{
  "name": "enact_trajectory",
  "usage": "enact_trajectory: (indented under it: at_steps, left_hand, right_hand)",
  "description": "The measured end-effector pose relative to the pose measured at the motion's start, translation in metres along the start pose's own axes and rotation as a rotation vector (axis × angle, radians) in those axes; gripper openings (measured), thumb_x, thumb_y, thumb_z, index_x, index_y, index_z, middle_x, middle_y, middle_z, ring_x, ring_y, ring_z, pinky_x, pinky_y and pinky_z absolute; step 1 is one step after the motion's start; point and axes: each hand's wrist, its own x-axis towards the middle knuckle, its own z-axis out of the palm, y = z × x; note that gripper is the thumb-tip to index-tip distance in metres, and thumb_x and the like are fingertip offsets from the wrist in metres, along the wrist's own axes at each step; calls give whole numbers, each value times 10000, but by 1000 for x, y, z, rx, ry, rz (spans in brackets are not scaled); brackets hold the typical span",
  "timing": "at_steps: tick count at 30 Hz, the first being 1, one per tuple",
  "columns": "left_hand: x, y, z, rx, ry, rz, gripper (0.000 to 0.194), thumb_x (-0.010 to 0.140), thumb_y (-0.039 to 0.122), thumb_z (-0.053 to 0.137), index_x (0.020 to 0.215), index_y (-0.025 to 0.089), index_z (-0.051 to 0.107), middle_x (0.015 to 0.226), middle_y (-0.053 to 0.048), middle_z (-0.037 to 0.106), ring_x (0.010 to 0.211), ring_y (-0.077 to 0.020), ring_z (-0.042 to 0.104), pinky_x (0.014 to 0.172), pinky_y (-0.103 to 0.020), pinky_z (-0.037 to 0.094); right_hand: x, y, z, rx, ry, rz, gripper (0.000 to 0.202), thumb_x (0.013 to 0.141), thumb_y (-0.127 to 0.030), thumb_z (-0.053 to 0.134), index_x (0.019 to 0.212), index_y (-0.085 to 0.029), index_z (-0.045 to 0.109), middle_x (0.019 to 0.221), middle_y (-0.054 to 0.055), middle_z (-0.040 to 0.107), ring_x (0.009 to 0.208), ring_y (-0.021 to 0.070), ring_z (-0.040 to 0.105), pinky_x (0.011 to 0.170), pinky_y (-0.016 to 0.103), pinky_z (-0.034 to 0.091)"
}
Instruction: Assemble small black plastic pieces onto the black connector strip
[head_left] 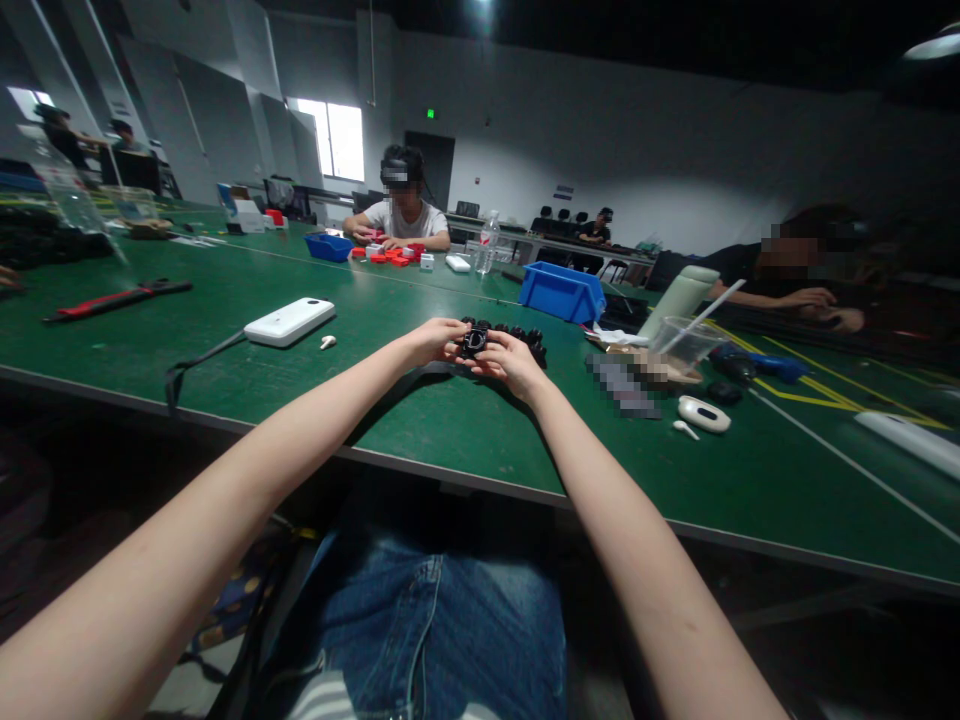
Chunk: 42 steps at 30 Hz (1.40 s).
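Between my two hands, a little above the green table (420, 420), is a small black block-shaped part (474, 342) with a round, shiny ring on its face. My left hand (440, 340) grips it from the left, fingers closed on its edge. From the other side, my right hand (511, 362) closes its thumb and fingers on the same part. Just behind my hands lies a cluster of similar black parts (534, 345), partly hidden by the fingers. The exact kind of the black part is too small to make out.
Left of my hands lie a white power bank (290, 322) with a strap and an earbud (328, 342). A blue bin (562, 291) stands beyond them. To the right are a plastic cup (684, 345), a green tumbler (679, 300) and an earbud case (704, 414). Other people sit around the table.
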Motion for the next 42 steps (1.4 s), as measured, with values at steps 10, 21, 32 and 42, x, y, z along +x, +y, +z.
enact_trajectory:
  at_steps: [10,21,32,42]
  left_hand:
    - [-2,3,-1,19,58,-9,127,767,194,674,852,145,593,701,-13,628,513,-76,589,540,-205,494]
    - [0,-3,-2,50,-37,56,408,575,206,831,892,128,587,733,-37,659,619,-109,639,645,-258,534]
    - [5,-4,-2,-18,16,72,291,657,119,754,885,100,575,653,-33,646,566,-110,639,670,-265,544]
    - [4,-1,0,-5,50,44,77,752,151,640,796,117,586,718,-36,638,564,-100,618,611,-232,502]
  right_hand:
    - [5,4,-2,-89,127,-44,430,588,66,540,949,-168,524,733,-8,657,548,135,658,609,313,593]
    - [12,15,-12,-672,226,-388,464,654,-136,624,1115,-182,593,1010,76,684,612,127,656,715,342,562]
    - [17,19,-12,-554,151,-348,535,714,-174,619,1242,-213,539,1139,92,648,737,139,690,770,313,552]
    - [18,17,-11,-441,133,-309,396,733,-105,551,1121,-177,589,1036,67,676,646,104,667,692,281,557]
